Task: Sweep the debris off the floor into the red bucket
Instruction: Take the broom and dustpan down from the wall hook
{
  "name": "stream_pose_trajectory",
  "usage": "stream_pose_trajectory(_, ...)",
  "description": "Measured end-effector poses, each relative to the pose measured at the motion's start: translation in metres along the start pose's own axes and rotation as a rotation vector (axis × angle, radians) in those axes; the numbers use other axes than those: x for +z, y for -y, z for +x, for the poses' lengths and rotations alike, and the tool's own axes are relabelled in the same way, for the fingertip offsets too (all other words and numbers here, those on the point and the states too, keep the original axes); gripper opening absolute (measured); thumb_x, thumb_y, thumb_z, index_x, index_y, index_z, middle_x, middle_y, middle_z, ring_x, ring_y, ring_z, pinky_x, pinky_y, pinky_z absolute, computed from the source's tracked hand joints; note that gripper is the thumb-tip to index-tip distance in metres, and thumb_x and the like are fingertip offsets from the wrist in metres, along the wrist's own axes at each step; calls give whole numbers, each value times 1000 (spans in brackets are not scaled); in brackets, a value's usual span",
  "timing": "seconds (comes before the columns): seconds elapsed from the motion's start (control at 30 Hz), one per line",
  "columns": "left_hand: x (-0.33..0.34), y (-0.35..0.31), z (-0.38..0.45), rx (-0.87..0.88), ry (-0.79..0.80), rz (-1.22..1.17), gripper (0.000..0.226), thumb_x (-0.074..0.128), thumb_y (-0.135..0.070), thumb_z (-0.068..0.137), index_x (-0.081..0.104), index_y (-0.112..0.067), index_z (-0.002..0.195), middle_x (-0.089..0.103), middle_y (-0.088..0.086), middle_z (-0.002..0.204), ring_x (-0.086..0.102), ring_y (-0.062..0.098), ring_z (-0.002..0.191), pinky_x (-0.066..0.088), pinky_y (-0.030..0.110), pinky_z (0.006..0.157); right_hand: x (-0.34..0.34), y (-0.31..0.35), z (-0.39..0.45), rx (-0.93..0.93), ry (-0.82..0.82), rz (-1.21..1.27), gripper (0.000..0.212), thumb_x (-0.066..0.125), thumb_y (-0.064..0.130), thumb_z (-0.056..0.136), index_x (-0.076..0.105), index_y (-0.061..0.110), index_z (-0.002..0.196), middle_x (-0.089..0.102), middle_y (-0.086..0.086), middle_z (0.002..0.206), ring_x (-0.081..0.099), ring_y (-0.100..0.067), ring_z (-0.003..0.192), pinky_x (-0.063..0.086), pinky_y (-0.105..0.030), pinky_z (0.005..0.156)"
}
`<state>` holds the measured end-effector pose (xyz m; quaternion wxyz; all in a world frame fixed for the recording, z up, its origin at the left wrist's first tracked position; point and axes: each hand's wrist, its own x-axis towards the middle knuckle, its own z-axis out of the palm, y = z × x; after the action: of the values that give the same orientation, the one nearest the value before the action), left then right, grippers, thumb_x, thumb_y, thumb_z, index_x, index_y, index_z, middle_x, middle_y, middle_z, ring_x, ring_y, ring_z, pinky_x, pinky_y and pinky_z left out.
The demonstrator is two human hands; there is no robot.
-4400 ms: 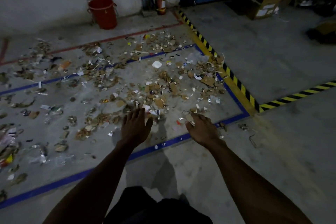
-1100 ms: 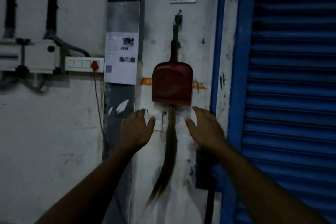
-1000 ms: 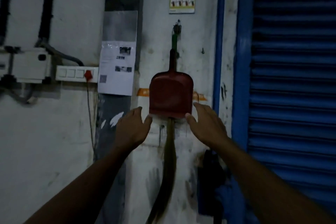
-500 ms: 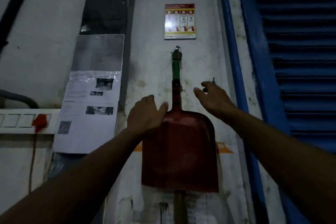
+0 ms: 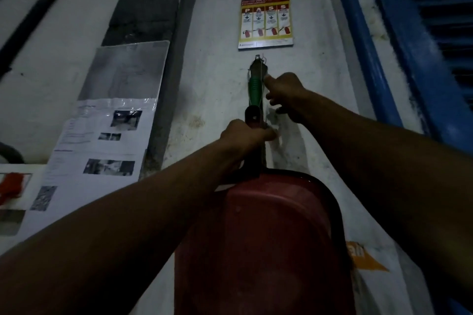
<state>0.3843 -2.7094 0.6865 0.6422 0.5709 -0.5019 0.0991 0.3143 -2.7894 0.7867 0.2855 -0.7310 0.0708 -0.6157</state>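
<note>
A red dustpan (image 5: 263, 238) hangs flat against the white wall, pan downward, its handle pointing up. My left hand (image 5: 243, 135) grips the dustpan's handle just below its top end. Behind it hangs a broom whose green handle (image 5: 254, 87) reaches a hook under the poster. My right hand (image 5: 284, 92) is beside the green handle, its fingers touching or pinching it near the top; the exact grip is hard to make out. The broom's bristles, the red bucket and the debris are out of view.
A fire-extinguisher instruction poster (image 5: 266, 22) is fixed above the hook. Printed notices (image 5: 102, 146) and a switch panel with a red patch (image 5: 10, 186) are at the left. A blue roller shutter (image 5: 435, 33) with its frame stands at the right.
I have stepped closer to the wall. My left hand rose from the pan's shoulder onto the dustpan handle and closed on it; my right hand moved left to the green broom handle.
</note>
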Motion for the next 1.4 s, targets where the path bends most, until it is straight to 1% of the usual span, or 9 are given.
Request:
stream_pose_trajectory(0.2, 8, 4, 2, -87, 73, -215, 46, 74, -10, 82, 56, 3, 122, 65, 18, 104, 62, 22, 74, 55, 24, 49, 3, 7, 26, -60, -47, 50, 33, 63, 19, 92, 56, -1, 118, 65, -17, 102, 60, -19, 74, 47, -27, 57)
stream_pose_trajectory(0.33, 8, 5, 4, -101, 36, -216, 50, 68, -5, 85, 50, 4, 131, 62, 19, 110, 63, 27, 86, 56, 31, 68, 8, 7, 31, -101, -66, -28, 31, 68, 16, 89, 59, -1, 114, 67, -17, 100, 58, -16, 64, 44, -24, 48)
stream_pose_trajectory(0.43, 6, 3, 4, -86, 18, -174, 51, 67, -4, 85, 49, 4, 132, 61, 16, 103, 60, 24, 80, 52, 27, 59, 12, 9, 35, -118, -84, -32, 30, 69, 13, 87, 59, -1, 111, 66, -17, 97, 57, -16, 62, 40, -23, 44)
stream_pose_trajectory(0.67, 2, -8, 6, -56, 9, -126, 52, 69, -5, 84, 49, 2, 132, 61, 15, 104, 61, 23, 80, 52, 22, 49, 21, 11, 46, -173, -227, 70, 20, 67, 15, 84, 56, 8, 100, 63, -10, 96, 64, -23, 79, 52, -30, 56)
stream_pose_trajectory(0.8, 1, -20, 7, -27, 8, -115, 47, 64, -1, 86, 49, 5, 130, 61, 15, 90, 60, 20, 65, 47, 19, 36, 17, 19, 53, -223, -296, 70, 23, 63, 4, 82, 55, 10, 103, 61, -9, 95, 66, -26, 86, 59, -36, 71)
stream_pose_trajectory(0.93, -1, -30, 10, -8, -6, -109, 54, 65, -2, 86, 44, 3, 136, 62, 20, 113, 65, 29, 89, 56, 28, 53, 13, 29, 58, -250, -329, 23, 22, 59, 3, 88, 42, 10, 100, 59, -12, 109, 63, -27, 99, 58, -41, 83)
stream_pose_trajectory(1.1, -6, -31, 8, 10, -20, -107, 56, 66, -4, 87, 43, 2, 137, 60, 19, 116, 64, 29, 93, 57, 31, 64, 14, 36, 53, -255, -313, 35, 35, 56, 5, 93, 54, 5, 128, 61, -10, 121, 61, -22, 109, 54, -35, 93)
stream_pose_trajectory(1.23, -14, -17, -7, -25, -7, -112, 54, 69, -5, 84, 47, 3, 133, 62, 18, 113, 64, 30, 97, 57, 38, 82, 19, 27, 31, -285, -218, 48, 17, 62, 9, 90, 65, 1, 104, 66, -14, 104, 66, -28, 95, 58, -42, 85)
stream_pose_trajectory(1.4, -33, 9, -50, -103, 23, -99, 38, 74, -6, 80, 59, 0, 115, 68, 19, 101, 69, 32, 90, 59, 35, 74, 25, 7, -15, -251, -142, 112, 13, 64, 11, 86, 69, 0, 90, 68, -16, 92, 65, -27, 82, 49, -33, 65)
